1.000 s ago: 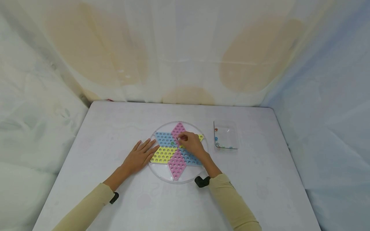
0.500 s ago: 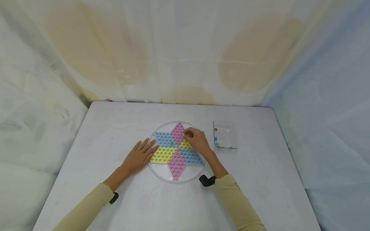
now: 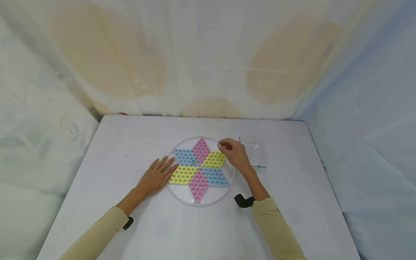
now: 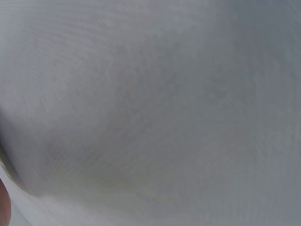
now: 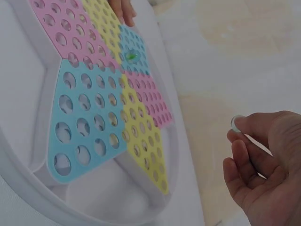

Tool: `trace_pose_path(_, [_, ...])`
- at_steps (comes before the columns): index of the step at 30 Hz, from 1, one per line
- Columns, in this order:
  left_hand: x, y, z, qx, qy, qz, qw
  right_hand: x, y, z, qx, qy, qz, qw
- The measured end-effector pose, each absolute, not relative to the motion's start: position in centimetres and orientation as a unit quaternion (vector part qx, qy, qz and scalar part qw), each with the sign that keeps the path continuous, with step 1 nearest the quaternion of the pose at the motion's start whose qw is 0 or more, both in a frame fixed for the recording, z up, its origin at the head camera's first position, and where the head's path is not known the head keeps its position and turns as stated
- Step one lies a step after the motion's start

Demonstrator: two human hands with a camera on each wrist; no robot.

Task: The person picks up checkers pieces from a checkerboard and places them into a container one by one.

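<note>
A round Chinese checkers board (image 3: pixel 213 196) with pink, blue and yellow hole-filled sections lies on the table. My right hand (image 3: pixel 236 154) pinches a clear marble (image 5: pixel 236 123) between thumb and index finger, above the board's far right rim in the head view. My left hand (image 3: pixel 159 176) lies flat with spread fingers, its fingertips at the board's left edge. One greenish marble (image 5: pixel 132 56) sits in a hole of the blue section near the board's middle. The left wrist view shows mostly a blurred pale surface.
A clear square box (image 3: pixel 260 151) stands right of the board, partly behind my right hand; at its near edge a greenish marble (image 3: pixel 259 166) shows. White table (image 3: pixel 182 231) runs on around the board. Curtains (image 3: pixel 208 57) hang behind the table and at both sides.
My right hand has moved right, from over the board's middle to its far right rim, with the marble pinched. It now covers part of the box. The left hand has not moved.
</note>
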State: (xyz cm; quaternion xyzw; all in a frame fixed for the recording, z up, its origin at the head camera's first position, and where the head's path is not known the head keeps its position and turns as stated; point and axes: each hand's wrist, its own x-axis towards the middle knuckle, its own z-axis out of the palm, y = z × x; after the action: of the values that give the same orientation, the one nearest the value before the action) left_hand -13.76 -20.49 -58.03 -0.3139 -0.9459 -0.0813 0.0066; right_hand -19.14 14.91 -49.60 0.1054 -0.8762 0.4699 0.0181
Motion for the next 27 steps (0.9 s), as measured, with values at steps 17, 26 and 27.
trace_pose_path(17, [-13.8, -20.4, -58.2, -0.318, -0.944, -0.084, 0.018, -19.0, 18.9, -49.1, 0.078, -0.887, 0.454, 0.036])
trace_pose_path(26, [-13.8, -20.5, -58.4, -0.32, -0.943, -0.088, 0.028, -19.0, 20.8, -49.3, 0.067, -0.891, 0.448, 0.033])
trace_pose_path(27, [-13.8, -20.5, -58.4, -0.32, -0.943, -0.089, 0.029, -19.0, 21.0, -49.4, 0.064, -0.892, 0.446, 0.031])
